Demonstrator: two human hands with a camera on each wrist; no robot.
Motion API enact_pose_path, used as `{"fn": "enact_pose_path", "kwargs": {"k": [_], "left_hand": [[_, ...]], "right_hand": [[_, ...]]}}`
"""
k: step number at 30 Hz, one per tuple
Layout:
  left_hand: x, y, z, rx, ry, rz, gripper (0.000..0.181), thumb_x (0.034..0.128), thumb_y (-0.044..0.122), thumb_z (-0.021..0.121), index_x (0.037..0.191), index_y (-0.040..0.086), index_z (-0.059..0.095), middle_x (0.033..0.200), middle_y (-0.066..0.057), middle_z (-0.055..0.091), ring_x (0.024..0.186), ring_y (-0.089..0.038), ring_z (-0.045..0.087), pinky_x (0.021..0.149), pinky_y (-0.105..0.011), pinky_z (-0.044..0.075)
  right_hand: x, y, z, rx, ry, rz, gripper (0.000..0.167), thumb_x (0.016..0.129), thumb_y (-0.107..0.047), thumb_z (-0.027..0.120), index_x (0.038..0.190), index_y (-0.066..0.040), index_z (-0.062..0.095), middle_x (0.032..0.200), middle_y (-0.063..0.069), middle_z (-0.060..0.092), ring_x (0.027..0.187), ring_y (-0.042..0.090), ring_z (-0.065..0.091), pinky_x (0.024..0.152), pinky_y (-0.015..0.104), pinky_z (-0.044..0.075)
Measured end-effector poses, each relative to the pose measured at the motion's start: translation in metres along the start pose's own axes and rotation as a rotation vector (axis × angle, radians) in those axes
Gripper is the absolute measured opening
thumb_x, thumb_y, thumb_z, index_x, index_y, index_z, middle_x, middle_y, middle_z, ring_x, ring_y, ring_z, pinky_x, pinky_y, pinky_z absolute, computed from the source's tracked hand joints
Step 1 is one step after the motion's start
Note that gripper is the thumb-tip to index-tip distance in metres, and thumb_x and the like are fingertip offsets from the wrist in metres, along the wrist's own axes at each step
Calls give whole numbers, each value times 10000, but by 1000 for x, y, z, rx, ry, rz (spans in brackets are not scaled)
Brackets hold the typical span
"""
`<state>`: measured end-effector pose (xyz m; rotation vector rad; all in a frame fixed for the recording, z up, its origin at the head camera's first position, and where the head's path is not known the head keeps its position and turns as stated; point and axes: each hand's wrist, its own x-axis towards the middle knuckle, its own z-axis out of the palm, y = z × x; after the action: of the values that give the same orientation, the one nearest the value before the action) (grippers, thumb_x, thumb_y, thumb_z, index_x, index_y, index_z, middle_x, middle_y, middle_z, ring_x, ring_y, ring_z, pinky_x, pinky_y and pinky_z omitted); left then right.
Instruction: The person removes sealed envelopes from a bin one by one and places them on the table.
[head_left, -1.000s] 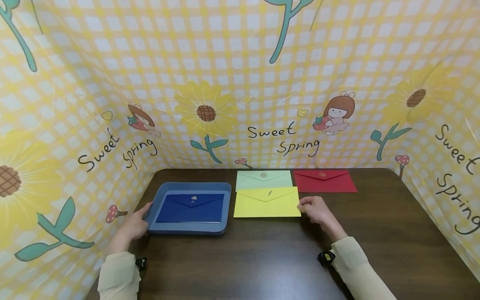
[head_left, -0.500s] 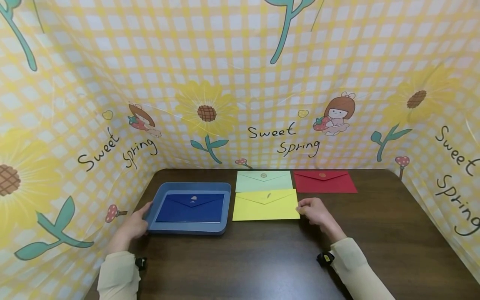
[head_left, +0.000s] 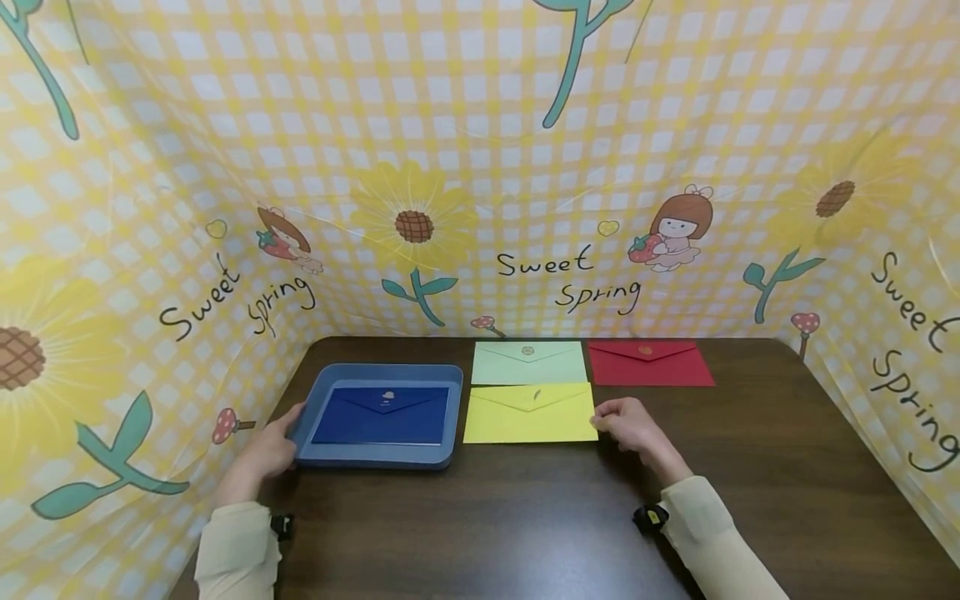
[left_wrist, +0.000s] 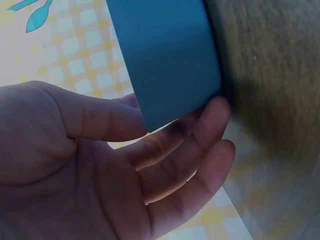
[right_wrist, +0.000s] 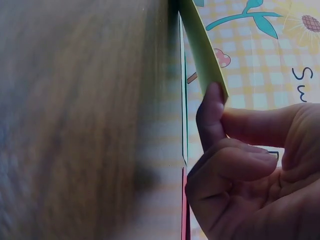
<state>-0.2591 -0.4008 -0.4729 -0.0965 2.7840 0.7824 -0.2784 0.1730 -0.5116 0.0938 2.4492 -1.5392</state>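
My right hand (head_left: 632, 425) pinches the right edge of a yellow envelope (head_left: 529, 423) between thumb and forefinger. In the right wrist view, the yellow envelope (right_wrist: 202, 47) is tilted, its pinched end raised off the table, with the other fingers of the hand (right_wrist: 250, 170) curled. The left hand (head_left: 267, 452) grips the left side of a blue tray (head_left: 375, 454); in the left wrist view, the thumb and fingers of this hand (left_wrist: 115, 155) hold the tray's corner (left_wrist: 170, 65). Inside the tray lies a dark blue envelope (head_left: 382, 421).
A mint green envelope (head_left: 527, 367) lies just behind the yellow one, near the back edge of the brown table (head_left: 480, 525). To its right is a red envelope (head_left: 652, 367). A patterned yellow checked cloth (head_left: 480, 167) surrounds the table at the back and sides.
The yellow envelope has moved a little toward the front and slightly left with my right hand, uncovering more of the mint green envelope. My left hand has stayed on the tray.
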Motion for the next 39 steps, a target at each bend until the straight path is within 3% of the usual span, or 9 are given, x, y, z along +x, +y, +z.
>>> {"fn": "enact_pose_path", "kwargs": {"k": [11,21,28,39], "left_hand": [[0,0,1,27,-1,-7,812,874,-80,466,1641,-29,203,1418,-436,440,990,-490,571,649,-380,436],[1,0,-1,20,5,-3,817,871,-86,463,1643,-25,202,1387,-434,452,859,-411,593,628,-380,447],[1,1,-1,21,1,-5,808,875,-83,450,1642,-31,201,1368,-431,468,788,-356,599,627,-381,450],[-1,2,-1,16,4,-2,811,872,-91,451,1641,-37,201,1397,-427,459,934,-438,606,638,-380,452]], "right_hand": [[-1,1,1,-15,-20,6,175,1000,-108,669,1070,42,726,796,74,623,618,189,503,550,307,421],[-1,-2,0,-24,-29,-1,207,1009,-112,653,1104,56,730,794,76,633,621,193,516,558,320,446],[-1,-3,0,-45,-63,-11,180,991,-87,661,1073,62,718,705,71,584,538,143,426,523,289,395],[-3,-5,0,-103,-55,-34,253,956,-87,699,1132,95,693,763,81,656,592,183,518,543,317,462]]}}
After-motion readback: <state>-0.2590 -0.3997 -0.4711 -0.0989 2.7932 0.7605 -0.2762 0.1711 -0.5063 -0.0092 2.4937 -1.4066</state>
